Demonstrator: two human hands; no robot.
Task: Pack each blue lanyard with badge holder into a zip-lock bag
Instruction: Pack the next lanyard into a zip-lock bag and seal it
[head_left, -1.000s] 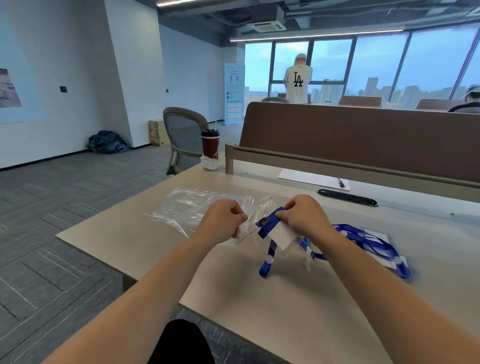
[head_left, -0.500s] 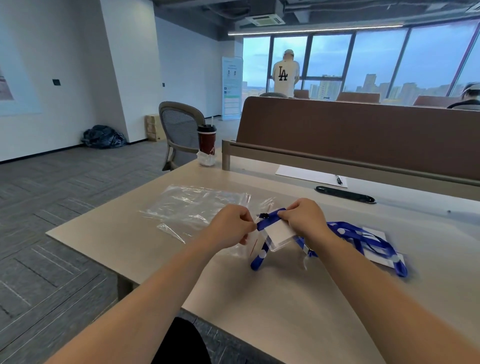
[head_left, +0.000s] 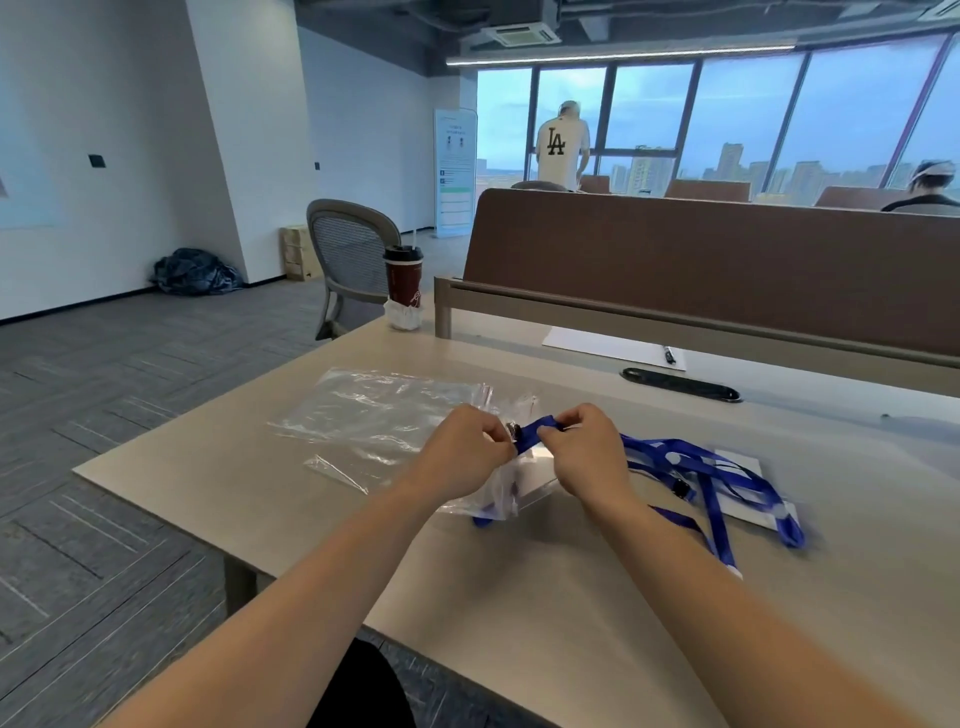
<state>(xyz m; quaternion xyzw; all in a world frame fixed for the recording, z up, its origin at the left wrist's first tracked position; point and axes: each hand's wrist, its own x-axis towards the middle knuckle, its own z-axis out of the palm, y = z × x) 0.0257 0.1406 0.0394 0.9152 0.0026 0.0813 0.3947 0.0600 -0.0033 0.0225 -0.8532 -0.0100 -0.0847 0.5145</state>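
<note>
Blue lanyard (head_left: 531, 433): the folded strap end is held above the table (head_left: 519, 597), between the two hands, with its metal clip against the left thumb. The badge holder (head_left: 537, 465) sits at the mouth of the zip-lock bag (head_left: 496, 499), which hangs crumpled under the left hand; how far the holder is inside cannot be told. Left hand (head_left: 462, 457): fingers curled, pinching the bag film. Right hand (head_left: 587, 452): fingers curled, thumb and forefinger pinching the strap. Assessed risks: the bag mouth is bunched rather than spread, so a card corner or the clip may catch the film and jam. The loose lanyards (head_left: 706, 470) at three o'clock lie near the right wrist and could tangle with the held strap and be dragged. The spare bags (head_left: 374, 415) at ten o'clock are light and could be swept aside by a forearm
</note>
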